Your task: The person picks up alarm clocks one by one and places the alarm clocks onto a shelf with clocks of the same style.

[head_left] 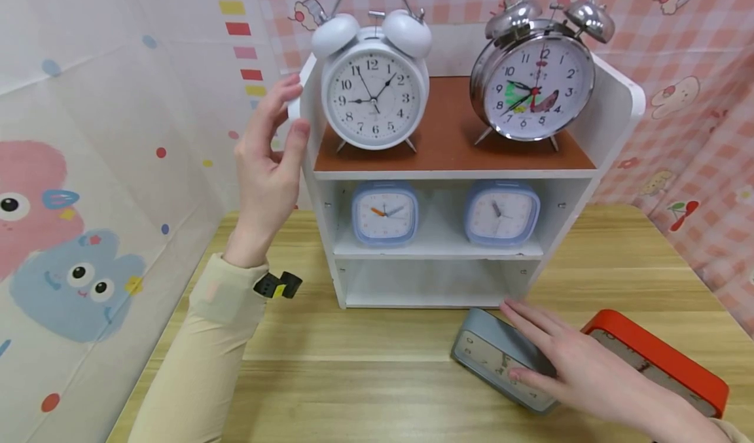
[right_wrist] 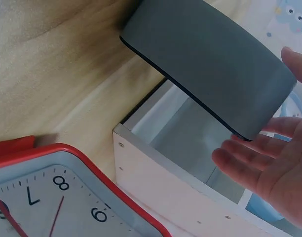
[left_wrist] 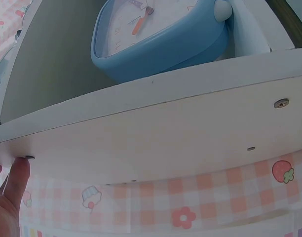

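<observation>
A grey desk clock [head_left: 506,358] stands on the table before a white shelf unit [head_left: 442,175]. My right hand [head_left: 589,364] holds it across the top, thumb at its dial side and fingers at its back. In the right wrist view, the thumb and fingers lie at the grey casing [right_wrist: 210,64]. My left hand [head_left: 268,161] is at the unit's left side panel, fingers loosely bent and fingertips against it. The left wrist view shows one fingertip of the hand [left_wrist: 10,202] at the panel.
Atop the unit stand a white twin-bell alarm clock [head_left: 377,96] and a silver one [head_left: 536,89]. Two small blue clocks, left [head_left: 385,214] and right [head_left: 502,212], sit on the middle shelf. A red clock [head_left: 660,358] stands at the right on the wooden table [head_left: 353,377].
</observation>
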The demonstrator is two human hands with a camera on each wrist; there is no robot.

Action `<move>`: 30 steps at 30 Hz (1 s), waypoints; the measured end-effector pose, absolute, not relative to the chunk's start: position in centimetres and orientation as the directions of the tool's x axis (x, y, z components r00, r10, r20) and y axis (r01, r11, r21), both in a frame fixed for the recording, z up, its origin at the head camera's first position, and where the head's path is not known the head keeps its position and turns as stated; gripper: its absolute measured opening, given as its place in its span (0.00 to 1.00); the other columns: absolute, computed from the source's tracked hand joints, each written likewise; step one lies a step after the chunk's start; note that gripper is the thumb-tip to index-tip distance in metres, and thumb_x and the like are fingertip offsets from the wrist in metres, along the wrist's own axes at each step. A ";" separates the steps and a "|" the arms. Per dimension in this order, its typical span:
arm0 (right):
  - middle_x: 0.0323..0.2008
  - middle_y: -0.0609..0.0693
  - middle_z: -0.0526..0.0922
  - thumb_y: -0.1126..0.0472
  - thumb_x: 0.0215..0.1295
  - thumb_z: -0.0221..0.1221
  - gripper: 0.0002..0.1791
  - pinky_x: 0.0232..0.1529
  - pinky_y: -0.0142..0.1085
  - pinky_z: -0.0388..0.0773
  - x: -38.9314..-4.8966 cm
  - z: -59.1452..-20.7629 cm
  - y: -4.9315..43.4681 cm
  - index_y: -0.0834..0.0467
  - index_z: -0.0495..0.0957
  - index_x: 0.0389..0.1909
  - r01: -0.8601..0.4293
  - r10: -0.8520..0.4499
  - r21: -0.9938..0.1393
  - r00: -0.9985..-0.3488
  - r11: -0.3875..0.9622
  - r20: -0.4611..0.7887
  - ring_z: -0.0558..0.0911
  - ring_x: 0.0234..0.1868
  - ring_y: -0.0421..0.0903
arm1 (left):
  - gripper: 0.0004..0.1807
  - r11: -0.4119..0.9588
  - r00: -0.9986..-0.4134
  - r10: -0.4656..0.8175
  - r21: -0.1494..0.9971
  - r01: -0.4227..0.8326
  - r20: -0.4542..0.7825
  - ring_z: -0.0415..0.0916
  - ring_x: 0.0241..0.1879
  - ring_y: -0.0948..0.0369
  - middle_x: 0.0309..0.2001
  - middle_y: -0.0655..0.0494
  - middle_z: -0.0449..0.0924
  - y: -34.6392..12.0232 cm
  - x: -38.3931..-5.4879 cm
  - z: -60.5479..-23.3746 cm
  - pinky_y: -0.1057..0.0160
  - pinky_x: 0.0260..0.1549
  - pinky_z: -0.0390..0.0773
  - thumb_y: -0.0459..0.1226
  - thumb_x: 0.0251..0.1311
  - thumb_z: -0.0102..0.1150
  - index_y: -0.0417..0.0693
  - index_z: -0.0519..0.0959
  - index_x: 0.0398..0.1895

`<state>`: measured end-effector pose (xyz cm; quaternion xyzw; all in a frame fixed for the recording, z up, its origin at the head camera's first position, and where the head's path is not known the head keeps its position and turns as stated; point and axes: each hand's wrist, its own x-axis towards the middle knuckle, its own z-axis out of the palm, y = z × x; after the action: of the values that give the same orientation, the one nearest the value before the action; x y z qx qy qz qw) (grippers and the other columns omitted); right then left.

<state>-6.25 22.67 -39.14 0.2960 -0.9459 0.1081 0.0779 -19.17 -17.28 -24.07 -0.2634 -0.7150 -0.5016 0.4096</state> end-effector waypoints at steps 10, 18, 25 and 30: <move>0.67 0.52 0.81 0.42 0.54 0.78 0.51 0.51 0.45 0.90 -6.4 -40.2 23.5 0.54 0.69 0.77 -0.596 -0.549 -0.142 -0.792 0.791 0.265 0.86 0.59 0.48 | 0.22 0.348 -0.533 -0.042 0.512 0.785 0.845 0.81 0.66 0.57 0.73 0.53 0.76 -17.2 -19.1 -24.1 0.76 0.42 0.86 0.28 0.73 0.57 0.40 0.75 0.69; 0.61 0.49 0.85 0.43 0.54 0.78 0.49 0.45 0.35 0.89 -6.5 -40.3 23.8 0.57 0.71 0.75 -0.553 -0.516 -0.202 -0.831 0.808 0.210 0.85 0.50 0.37 | 0.22 0.352 -0.536 -0.042 0.515 0.782 0.843 0.81 0.66 0.57 0.73 0.53 0.76 -17.2 -19.1 -24.1 0.76 0.43 0.86 0.28 0.74 0.57 0.41 0.75 0.69; 0.54 0.45 0.88 0.47 0.51 0.80 0.45 0.38 0.30 0.85 -6.4 -40.5 24.0 0.54 0.76 0.71 -0.557 -0.509 -0.201 -0.825 0.806 0.246 0.82 0.43 0.29 | 0.22 0.346 -0.539 -0.046 0.519 0.782 0.841 0.81 0.66 0.56 0.73 0.53 0.76 -17.2 -19.2 -24.1 0.76 0.42 0.86 0.28 0.74 0.57 0.41 0.76 0.69; 0.49 0.41 0.87 0.50 0.51 0.80 0.43 0.33 0.26 0.81 -6.4 -40.8 24.2 0.54 0.77 0.69 -0.563 -0.507 -0.231 -0.821 0.793 0.261 0.76 0.39 0.24 | 0.22 0.342 -0.540 -0.045 0.521 0.782 0.841 0.81 0.66 0.56 0.73 0.52 0.76 -17.2 -19.1 -24.1 0.76 0.42 0.86 0.28 0.74 0.57 0.41 0.75 0.69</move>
<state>-6.43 24.19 -40.75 0.2841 -0.9423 0.1506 0.0930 -19.10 -17.24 -24.08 -0.2587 -0.7127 -0.5119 0.4039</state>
